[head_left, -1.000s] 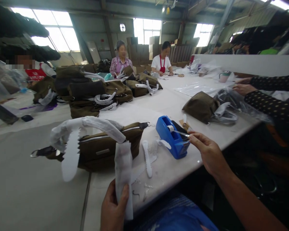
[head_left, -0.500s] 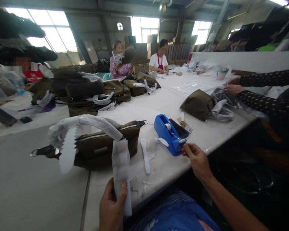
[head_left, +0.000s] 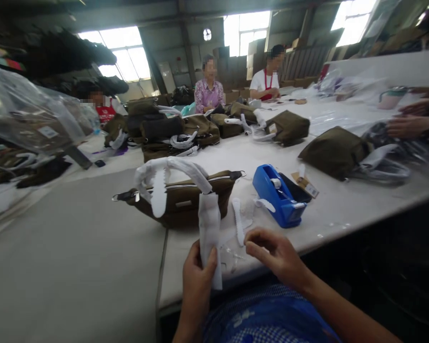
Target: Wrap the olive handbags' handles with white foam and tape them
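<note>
My left hand (head_left: 196, 271) is closed around a strip wrapped in white paper (head_left: 209, 219), which hangs from the near end of an olive handbag (head_left: 178, 209). The bag stands upright on the table, its zip on top and its handles (head_left: 186, 166) wrapped in white. A white plastic piece with a toothed edge (head_left: 159, 193) hangs from the handle wrapping. My right hand (head_left: 277, 255) is in the air to the right of the strip, thumb and fingers pinched; anything between them is too small to make out. Behind it stands a blue tape dispenser (head_left: 277, 200).
Toothed white plastic strips (head_left: 238, 221) lie beside the dispenser, with a dark phone-like slab (head_left: 296, 187) and a paper tag (head_left: 306, 185) behind. More olive bags (head_left: 336, 152) lie farther back. At right, a co-worker's hands (head_left: 411, 124) handle clear plastic. People sit across the table.
My right hand has left the tape dispenser's cutting end and moved left toward the wrapped strip. My left hand keeps its hold. The view has swung left, and another olive bag now shows at the back.
</note>
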